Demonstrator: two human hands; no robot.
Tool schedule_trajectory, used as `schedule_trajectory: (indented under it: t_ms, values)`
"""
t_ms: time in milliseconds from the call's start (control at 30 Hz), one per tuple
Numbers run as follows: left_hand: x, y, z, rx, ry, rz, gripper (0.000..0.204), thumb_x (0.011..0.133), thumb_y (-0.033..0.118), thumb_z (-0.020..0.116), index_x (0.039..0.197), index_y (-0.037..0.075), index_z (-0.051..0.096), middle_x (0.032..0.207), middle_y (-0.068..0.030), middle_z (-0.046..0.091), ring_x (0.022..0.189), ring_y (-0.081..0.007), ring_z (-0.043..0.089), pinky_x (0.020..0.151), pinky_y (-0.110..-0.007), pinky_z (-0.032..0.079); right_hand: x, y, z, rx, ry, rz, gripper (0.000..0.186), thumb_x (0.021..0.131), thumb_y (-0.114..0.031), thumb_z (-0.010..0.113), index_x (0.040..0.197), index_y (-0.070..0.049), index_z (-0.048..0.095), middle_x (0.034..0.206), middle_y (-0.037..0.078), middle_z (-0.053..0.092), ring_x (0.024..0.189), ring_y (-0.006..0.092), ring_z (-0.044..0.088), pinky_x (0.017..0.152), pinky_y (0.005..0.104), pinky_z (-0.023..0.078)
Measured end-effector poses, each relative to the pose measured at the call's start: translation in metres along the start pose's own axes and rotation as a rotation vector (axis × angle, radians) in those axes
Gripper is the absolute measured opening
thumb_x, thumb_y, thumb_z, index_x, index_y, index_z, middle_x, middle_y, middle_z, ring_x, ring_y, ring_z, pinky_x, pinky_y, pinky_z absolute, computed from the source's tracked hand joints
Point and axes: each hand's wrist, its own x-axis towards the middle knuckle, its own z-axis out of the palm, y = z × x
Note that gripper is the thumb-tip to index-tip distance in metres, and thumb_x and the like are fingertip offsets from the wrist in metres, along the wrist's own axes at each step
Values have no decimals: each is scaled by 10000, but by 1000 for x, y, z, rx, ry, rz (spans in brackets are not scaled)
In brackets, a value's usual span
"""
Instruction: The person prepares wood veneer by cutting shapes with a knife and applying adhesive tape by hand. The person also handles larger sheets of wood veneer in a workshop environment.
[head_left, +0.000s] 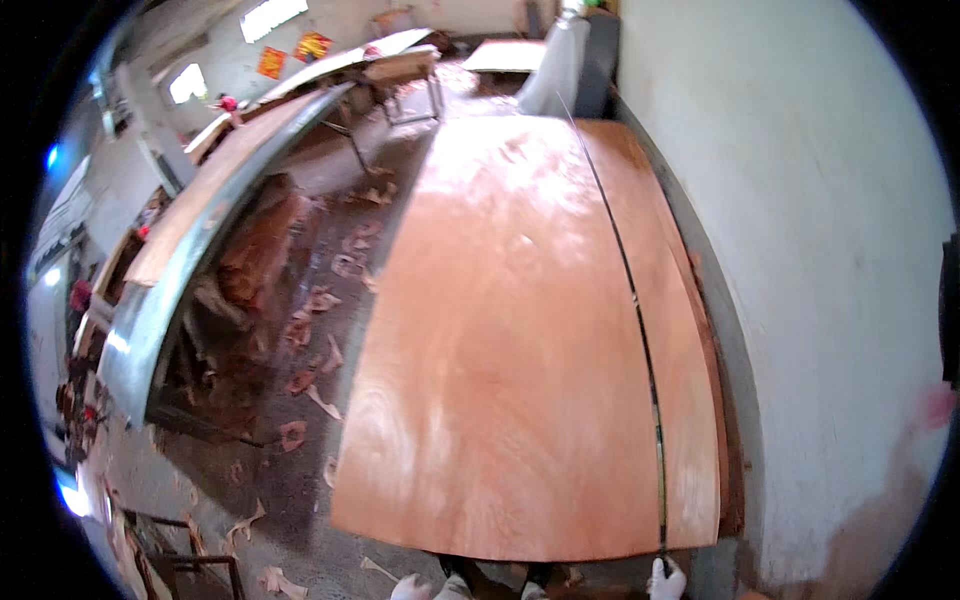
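strip (657, 425), thin and dark, runs far across plywood sheet (500, 350) from right hand (668, 580), fingers pinching its near end; left hand (410, 588) well left, fingers unclear

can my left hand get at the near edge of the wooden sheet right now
Probably yes: the left hand is just short of the sheet, with nothing visible between them.

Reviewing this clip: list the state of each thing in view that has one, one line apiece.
Wooden sheet: laid out flat
Dark strip: extended lengthwise over the sheet, nearer its right edge
Right hand: gloved, closed on the strip's near end
Left hand: gloved, partly cut off; grip unclear
Wood scraps: strewn loose
Window: brightly lit
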Motion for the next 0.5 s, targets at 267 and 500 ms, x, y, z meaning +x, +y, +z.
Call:
schedule_trajectory:
  t_ms: [267,500]
  values:
    - [-204,-116,-103,67,-332,-603,295,904,275,497,1054,109,689,1146,-183,657,1054,-367,618,884,-453,507,-28,-173,150,177,-426,107,534,937,-510,508,800,-18,665,589,102,618,529,231,619,462,358,447]
    - [-249,-227,-138,-127,-113,-755,315,925,301,479,1036,83,678,1123,-204,653,1040,-376,613,898,-472,492,-143,-273,231,-13,-487,142,468,943,-469,514,909,-16,629,716,193,626,645,313,617,566,412,489]
